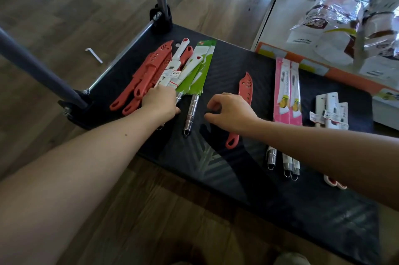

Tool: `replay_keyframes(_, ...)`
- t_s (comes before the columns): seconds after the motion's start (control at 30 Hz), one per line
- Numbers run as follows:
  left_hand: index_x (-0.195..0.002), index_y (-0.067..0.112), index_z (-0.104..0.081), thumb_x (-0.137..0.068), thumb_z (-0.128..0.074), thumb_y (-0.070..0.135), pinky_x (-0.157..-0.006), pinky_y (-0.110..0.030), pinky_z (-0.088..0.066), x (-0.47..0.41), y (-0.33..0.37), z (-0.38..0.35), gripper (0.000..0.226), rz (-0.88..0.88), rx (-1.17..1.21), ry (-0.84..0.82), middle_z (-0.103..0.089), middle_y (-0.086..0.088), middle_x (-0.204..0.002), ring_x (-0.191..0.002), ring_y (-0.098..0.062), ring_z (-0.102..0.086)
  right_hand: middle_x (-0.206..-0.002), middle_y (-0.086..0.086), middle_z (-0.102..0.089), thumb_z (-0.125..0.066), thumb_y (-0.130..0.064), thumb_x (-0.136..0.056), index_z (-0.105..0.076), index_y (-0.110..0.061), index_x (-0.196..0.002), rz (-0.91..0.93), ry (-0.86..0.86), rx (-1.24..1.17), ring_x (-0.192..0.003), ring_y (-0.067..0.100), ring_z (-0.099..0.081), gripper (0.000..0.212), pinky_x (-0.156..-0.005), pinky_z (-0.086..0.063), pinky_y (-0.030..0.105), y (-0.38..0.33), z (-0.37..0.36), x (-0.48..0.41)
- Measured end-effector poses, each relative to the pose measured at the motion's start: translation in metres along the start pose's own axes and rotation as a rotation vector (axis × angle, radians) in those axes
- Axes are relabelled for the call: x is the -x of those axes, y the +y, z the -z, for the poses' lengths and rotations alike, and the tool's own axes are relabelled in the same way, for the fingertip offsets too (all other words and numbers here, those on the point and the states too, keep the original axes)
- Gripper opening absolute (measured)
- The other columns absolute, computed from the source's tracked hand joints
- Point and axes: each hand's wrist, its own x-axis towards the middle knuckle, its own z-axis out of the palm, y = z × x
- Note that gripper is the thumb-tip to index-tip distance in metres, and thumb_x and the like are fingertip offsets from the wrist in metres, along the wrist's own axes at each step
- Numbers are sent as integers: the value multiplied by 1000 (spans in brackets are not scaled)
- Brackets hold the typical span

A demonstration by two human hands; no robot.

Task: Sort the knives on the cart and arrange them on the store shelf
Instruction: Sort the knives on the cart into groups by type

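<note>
Knives (172, 70) gripped by left hand (159, 100); right hand (232, 111) loosely curled, empty; labels (170, 74) illegible.

At centre left, the left hand (160, 102) lay on the near end of a pile of knives (172, 70), some red-sheathed, some white-carded, some green-sleeved. Its fingers curled under, their hold hidden. The right hand (232, 111), fingers loosely curled and empty, hung mid-frame over the black cart deck (237, 63), its wrist crossing a lone red knife (245, 88). Pink-packed knives (287, 91) lay further right.
</note>
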Motion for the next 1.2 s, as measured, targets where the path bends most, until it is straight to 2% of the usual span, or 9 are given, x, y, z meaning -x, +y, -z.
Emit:
replay_keyframes(0.13,-92,0,-58,-83,-65,31,-66,-34,-40,-1,-4,-1,33,11,149,16,-63,-20,-103,-96,-36,-59,-103,-1,-63,-64,-32,-80,-64,-17,-98,-36,-1,-14,-95,15,-59,24,-85,-51,35,7,4,1)
replay_keyframes(0.27,-98,1,-60,-84,-62,33,-69,-32,-42,-1,0,5,35,58,371,14,-62,-18,-96,-99,-35,-59,-94,-2,-66,-65,-29,-81,-65,-16,-96,-94,9,-108,-90,14,-60,20,-83,-51,32,12,8,0)
replay_keyframes(0.37,-91,5,-61,-86,-59,38,-71,-30,-38,-1,9,8,33,94,518,-9,-63,-12,-104,-103,-31,-58,-87,-7,-63,-65,-28,-81,-66,-18,-91,-127,22,-171,-85,10,-58,14,-78,-48,25,13,10,0)
replay_keyframes(0.47,-72,11,-56,-90,-56,33,-70,-32,-45,-1,16,12,28,56,759,-68,-57,-5,-76,-83,-27,-59,-81,-10,-60,-64,-26,-83,-67,-17,-92,-154,10,-251,-79,5,-55,12,-72,-45,18,14,12,1)
replay_keyframes(0.6,-89,3,-58,-96,-47,22,-70,-26,-54,1,23,16,23,-52,1210,-252,-59,-6,-74,-69,-14,-61,-85,-7,-64,-61,-28,-86,-67,-17,-95,-212,-1,-382,-77,6,-59,16,-61,-43,11,15,16,1)
replay_keyframes(0.73,-87,5,-56,-97,-44,22,-63,-22,-53,3,31,7,23,-90,1199,-294,-57,-5,-75,-69,-13,-60,-99,6,-70,-57,-30,-89,-67,-17,-97,-260,25,-459,-79,12,-62,19,-55,-44,15,14,18,0)
replay_keyframes(0.93,-87,3,-58,-96,-46,24,-75,-31,-53,2,36,-3,26,-96,1073,-343,-59,-10,-79,-80,-24,-61,-93,3,-69,-57,-29,-88,-67,-19,-93,-270,32,-478,-75,9,-60,14,-56,-44,15,16,18,-1)
replay_keyframes(1.0,-90,1,-60,-95,-47,26,-70,-30,-51,3,38,-5,28,-98,1030,-347,-58,-10,-77,-74,-22,-58,-92,2,-68,-58,-28,-88,-67,-19,-92,-269,32,-475,-73,8,-60,13,-55,-44,15,16,17,-1)
replay_keyframes(1.2,-67,9,-54,-89,-54,39,-65,-31,-40,5,45,-8,37,-90,657,-162,-49,-3,-61,-68,-21,-50,-93,2,-69,-57,-26,-88,-68,-19,-92,-270,31,-475,-73,9,-60,14,-55,-43,15,18,16,0)
